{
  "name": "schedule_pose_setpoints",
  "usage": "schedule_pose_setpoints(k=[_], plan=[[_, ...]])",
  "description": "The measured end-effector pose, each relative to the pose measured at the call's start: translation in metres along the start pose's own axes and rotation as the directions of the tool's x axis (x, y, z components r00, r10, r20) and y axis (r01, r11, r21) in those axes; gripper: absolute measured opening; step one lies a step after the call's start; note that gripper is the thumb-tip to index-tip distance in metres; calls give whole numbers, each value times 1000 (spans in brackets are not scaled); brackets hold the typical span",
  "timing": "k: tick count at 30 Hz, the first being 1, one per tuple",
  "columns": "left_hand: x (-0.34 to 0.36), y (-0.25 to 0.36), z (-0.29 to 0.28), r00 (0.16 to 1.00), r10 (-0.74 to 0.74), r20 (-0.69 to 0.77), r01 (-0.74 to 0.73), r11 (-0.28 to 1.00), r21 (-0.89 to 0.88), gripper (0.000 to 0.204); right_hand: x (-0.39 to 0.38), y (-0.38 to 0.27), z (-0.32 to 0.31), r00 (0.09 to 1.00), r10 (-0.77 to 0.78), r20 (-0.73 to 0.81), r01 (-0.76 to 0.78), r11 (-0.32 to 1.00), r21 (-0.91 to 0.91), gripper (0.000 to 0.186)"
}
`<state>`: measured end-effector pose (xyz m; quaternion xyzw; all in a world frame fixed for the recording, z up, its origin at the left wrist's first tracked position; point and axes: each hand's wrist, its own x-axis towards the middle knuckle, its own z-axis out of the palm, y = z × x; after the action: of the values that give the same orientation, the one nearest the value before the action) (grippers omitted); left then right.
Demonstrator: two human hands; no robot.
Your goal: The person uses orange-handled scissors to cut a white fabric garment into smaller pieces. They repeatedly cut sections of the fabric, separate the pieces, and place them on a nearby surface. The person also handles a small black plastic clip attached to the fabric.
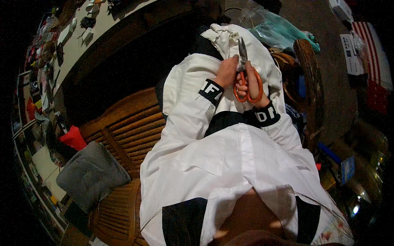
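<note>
A pair of scissors (243,52) with orange loop handles points away from me over my lap, its blades nearly together. My right hand (253,84) is closed around the handles, fingers through the loops. Just left of the blades, my left hand (226,74) is closed with its thumb on top, gripping white cloth; its fingertips are partly hidden. The cloth is a white garment (191,76) spread across my lap and knees. At its far end, a gathered, ruffled part (219,36) lies bunched, with a small pale tag beside the scissor tips.
I sit on a slatted wooden bench (129,123) with a grey cushion (93,174) on the left. A long pale table (88,51) crowded with small items stands far left. Beyond the wooden armrest (305,78) are a teal plastic bag (281,33) and a white box (351,53).
</note>
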<state>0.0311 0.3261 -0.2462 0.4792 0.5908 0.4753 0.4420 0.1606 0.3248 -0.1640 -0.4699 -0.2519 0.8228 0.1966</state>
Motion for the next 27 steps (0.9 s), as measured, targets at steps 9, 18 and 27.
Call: schedule_pose_setpoints(k=[9,18,27], plan=[[16,18,-31,992,-122,-41,54,683,-728,60,-42,-6,-32,931,-324,-169,298,940,-165,39],[60,34,-101,933,-356,-49,351,932,-84,53,-54,34,-37,938,-267,-220,256,963,-80,33],[79,70,-115,812,-444,379,355,891,284,45,-30,41,-42,924,-335,-186,345,938,22,32]])
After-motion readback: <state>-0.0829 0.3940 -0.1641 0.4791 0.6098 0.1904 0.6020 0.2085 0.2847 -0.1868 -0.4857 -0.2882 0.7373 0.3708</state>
